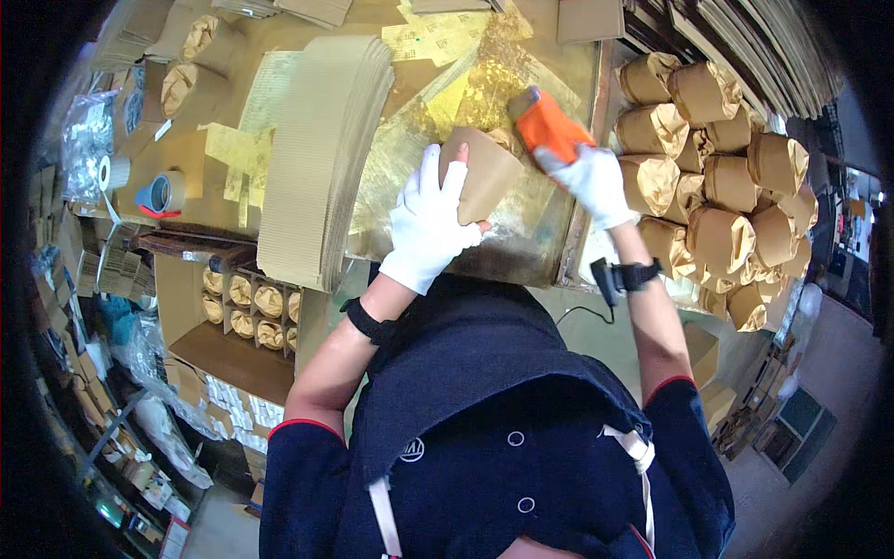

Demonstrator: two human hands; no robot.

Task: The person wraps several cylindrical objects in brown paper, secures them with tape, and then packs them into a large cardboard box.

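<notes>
My left hand, in a white glove with bare fingertips, grips a bundle wrapped in brown cardboard on the worktable. Crumpled brown paper pokes out at the bundle's far end. Just right of it, my gloved right hand is closed on an orange tool with a darker tip. Motion blurs that tool, and its exact kind is unclear. A tall stack of corrugated cardboard sheets lies left of my left hand.
Many similar wrapped bundles are piled at the right. Lower left, a divided carton holds several paper-topped bundles. A blue tape dispenser and a white roll sit on the table's left. Flat cardboard leans at the far right.
</notes>
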